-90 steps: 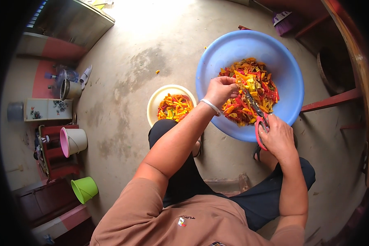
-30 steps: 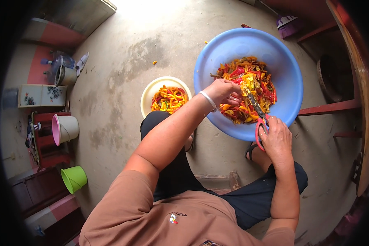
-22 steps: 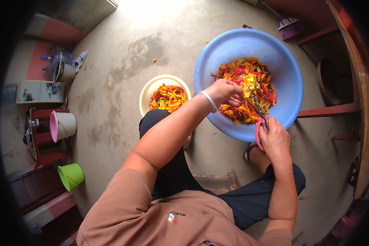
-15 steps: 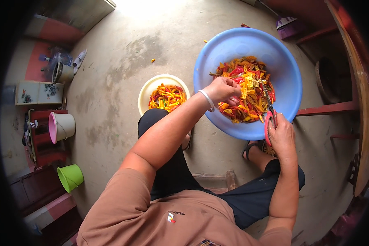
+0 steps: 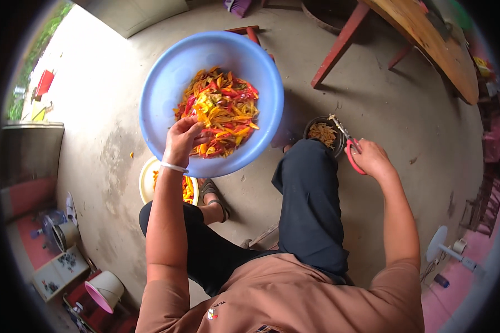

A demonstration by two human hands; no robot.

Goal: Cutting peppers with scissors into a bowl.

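My left hand (image 5: 180,141), with a white bangle, pinches a yellow pepper piece (image 5: 204,114) over the blue basin (image 5: 264,119), which holds a heap of cut red, orange and yellow peppers (image 5: 228,130). My right hand (image 5: 370,159) grips red-handled scissors (image 5: 353,158), their blades, speckled with pale bits, held above a small dark bowl (image 5: 311,125) of pale tan scraps beside my right knee. Partly hidden behind my left forearm is a cream bowl (image 5: 145,180) of whole yellow and red peppers.
A wooden table (image 5: 428,39) with red legs stands at the top right, near a purple broom head (image 5: 238,6). Buckets (image 5: 105,291), water bottles and slippers line the left side. A white fan-like object (image 5: 436,244) sits at the right. A bright doorway is at the top left.
The view has swung right, shifting basin and bowls leftward. My right hand has carried the scissors out of the blue basin to above the dark bowl; my left hand stays over the basin.
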